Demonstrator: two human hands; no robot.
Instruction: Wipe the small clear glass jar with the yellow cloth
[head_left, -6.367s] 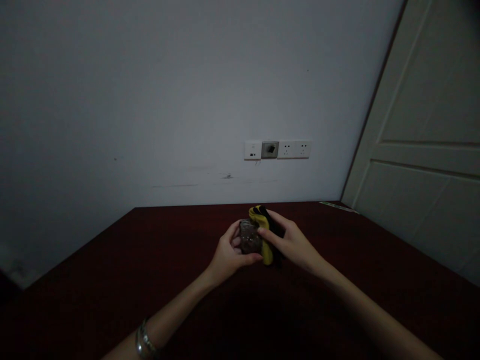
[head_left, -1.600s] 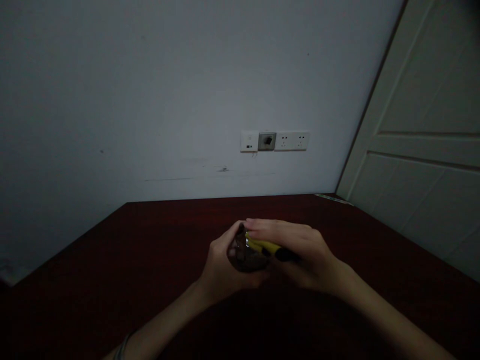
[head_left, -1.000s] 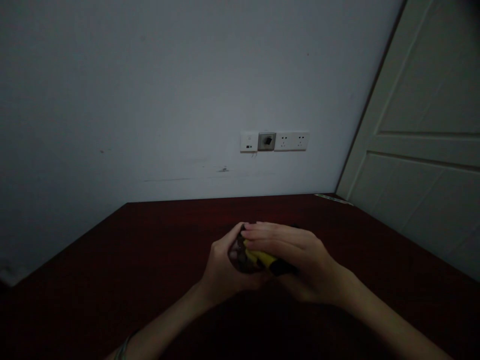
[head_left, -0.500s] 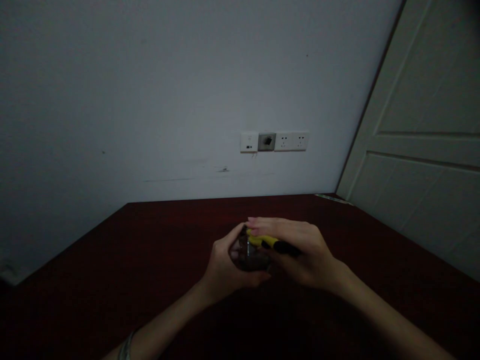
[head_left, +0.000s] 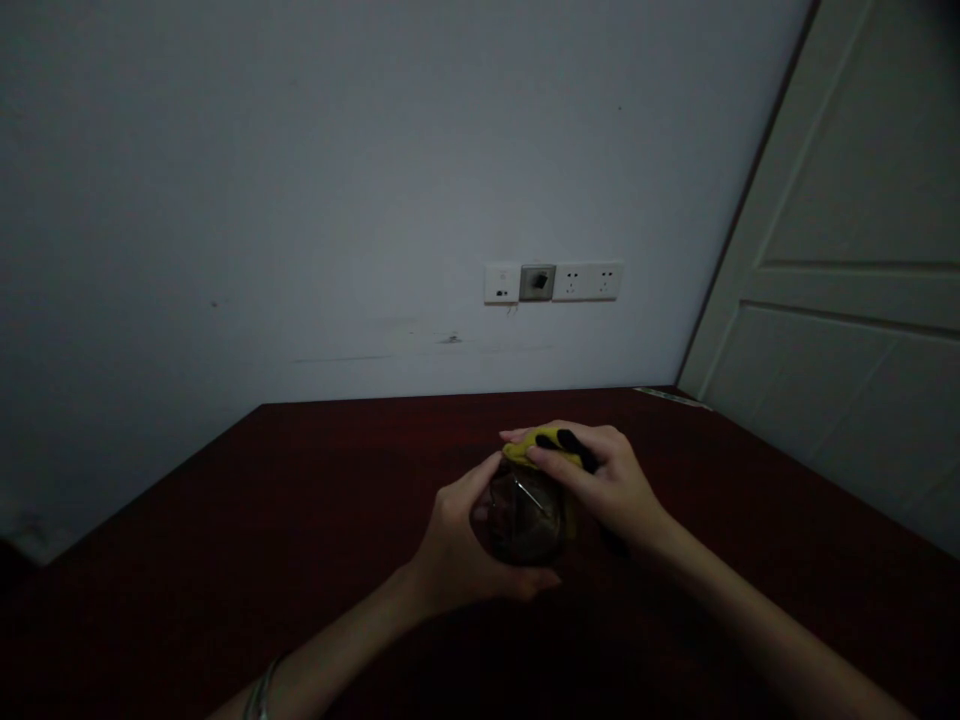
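My left hand (head_left: 457,545) is wrapped around a small clear glass jar (head_left: 527,518), which it holds just above the dark red table (head_left: 225,560). My right hand (head_left: 600,480) grips a yellow and black cloth (head_left: 551,445) and presses it on the jar's top rim. Both hands meet at the table's middle. A bracelet (head_left: 259,695) shows on my left wrist. The light is dim, so the jar's contents are unclear.
A white wall rises behind the table with a row of sockets and a switch (head_left: 553,282). A pale panelled door (head_left: 855,290) stands on the right. A thin strip (head_left: 671,397) lies at the table's far right corner.
The jar has turned more upright in my left hand. My right hand with the cloth has lifted from the jar's side to its top. The view shifted slightly.
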